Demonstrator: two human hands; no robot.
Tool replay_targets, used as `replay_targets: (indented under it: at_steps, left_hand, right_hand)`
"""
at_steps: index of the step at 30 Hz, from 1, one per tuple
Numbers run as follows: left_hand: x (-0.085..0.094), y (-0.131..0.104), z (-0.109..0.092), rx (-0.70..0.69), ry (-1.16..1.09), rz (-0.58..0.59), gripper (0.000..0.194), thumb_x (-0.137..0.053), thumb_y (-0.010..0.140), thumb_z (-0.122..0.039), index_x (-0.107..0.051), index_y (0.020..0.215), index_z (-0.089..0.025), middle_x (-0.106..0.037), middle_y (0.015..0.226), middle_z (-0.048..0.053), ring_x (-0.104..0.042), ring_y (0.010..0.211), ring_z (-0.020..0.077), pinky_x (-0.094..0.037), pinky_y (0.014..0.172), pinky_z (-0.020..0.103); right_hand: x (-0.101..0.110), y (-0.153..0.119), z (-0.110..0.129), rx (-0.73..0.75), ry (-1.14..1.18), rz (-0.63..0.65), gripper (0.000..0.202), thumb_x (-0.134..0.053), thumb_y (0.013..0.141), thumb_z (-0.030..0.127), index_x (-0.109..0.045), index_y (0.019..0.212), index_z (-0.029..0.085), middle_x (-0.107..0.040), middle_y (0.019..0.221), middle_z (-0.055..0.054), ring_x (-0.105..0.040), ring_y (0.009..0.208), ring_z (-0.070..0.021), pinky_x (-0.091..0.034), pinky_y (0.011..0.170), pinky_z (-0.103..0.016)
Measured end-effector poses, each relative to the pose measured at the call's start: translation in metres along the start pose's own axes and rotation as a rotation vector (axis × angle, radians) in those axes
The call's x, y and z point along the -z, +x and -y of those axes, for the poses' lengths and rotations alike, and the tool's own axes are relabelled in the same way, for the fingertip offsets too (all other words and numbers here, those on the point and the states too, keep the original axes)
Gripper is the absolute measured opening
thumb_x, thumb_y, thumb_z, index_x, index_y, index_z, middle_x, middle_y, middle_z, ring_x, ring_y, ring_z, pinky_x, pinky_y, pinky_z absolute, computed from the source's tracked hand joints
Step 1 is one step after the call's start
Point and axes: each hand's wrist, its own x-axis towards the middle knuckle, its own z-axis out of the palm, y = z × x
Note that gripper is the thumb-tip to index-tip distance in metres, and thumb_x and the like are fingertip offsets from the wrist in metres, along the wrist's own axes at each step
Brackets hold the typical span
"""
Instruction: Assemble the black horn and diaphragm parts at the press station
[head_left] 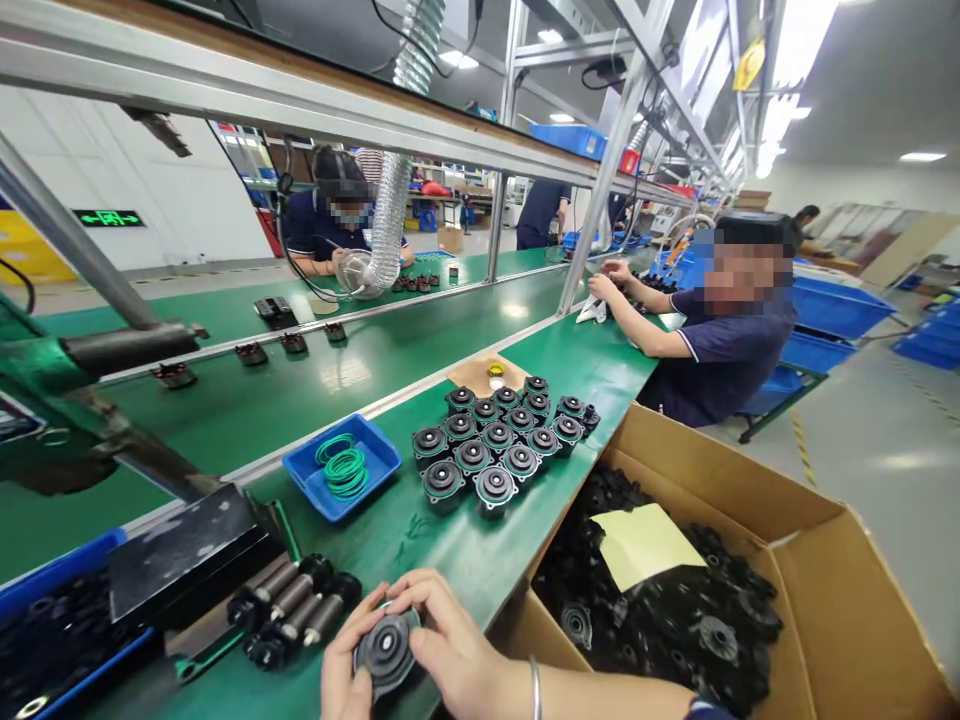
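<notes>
Low in the view, both of my hands grip one black round motor housing (388, 646) with a stepped circular top and a pale centre. My left hand (343, 660) is wrapped around its left side, with the thumb low on the near edge. On the other side, my right hand (448, 638) has its fingers over the far rim and its thumb on the right edge. The underside is hidden. Ahead on the green bench stand several similar black housings (496, 436), many with a green ring around the top. A blue tray (391, 463) holds loose green rubber rings (347, 473).
Several dark cylindrical rotors (292, 597) lie left of my hands, beside a black metal block (184, 550) and a blue bin (90, 552) of small black parts. At right, an open cardboard box (832, 590) holds black parts and yellow paper (649, 546). Co-workers sit across and at right.
</notes>
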Motion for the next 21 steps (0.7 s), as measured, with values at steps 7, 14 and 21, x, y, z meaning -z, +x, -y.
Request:
replay_targets:
  at_steps: [7,14,21]
  left_hand:
    - [-0.004,-0.016,-0.026,-0.036,0.111,0.05,0.041,-0.041,0.096,-0.054,-0.055,0.121,-0.024,-0.052,0.141,0.01,-0.046,0.135,0.0298,-0.035,0.114,0.052]
    - [0.005,-0.021,-0.031,-0.111,0.212,0.21,0.039,-0.049,0.096,-0.041,-0.047,0.13,-0.023,-0.047,0.145,0.014,-0.044,0.137,0.0296,-0.038,0.113,0.051]
    - [-0.001,-0.013,-0.03,-0.122,0.408,0.276,0.07,-0.071,0.082,-0.03,-0.03,0.139,-0.024,-0.051,0.137,0.014,-0.052,0.13,0.0294,-0.042,0.11,0.053]
  right_hand:
    - [0.01,0.002,0.003,-0.075,-0.057,0.133,0.028,-0.036,0.103,0.036,-0.052,0.121,0.023,-0.047,0.129,-0.009,-0.046,0.129,-0.0172,-0.036,0.113,-0.039]
    - [0.016,-0.003,0.006,-0.142,-0.091,0.074,0.034,-0.035,0.103,0.037,-0.048,0.133,0.025,-0.05,0.139,-0.008,-0.044,0.134,-0.0172,-0.034,0.117,-0.038]
    - [0.049,-0.009,0.026,0.092,-0.274,0.08,0.031,-0.044,0.099,0.032,-0.065,0.118,0.022,-0.067,0.119,-0.01,-0.055,0.122,-0.026,-0.04,0.109,-0.052]
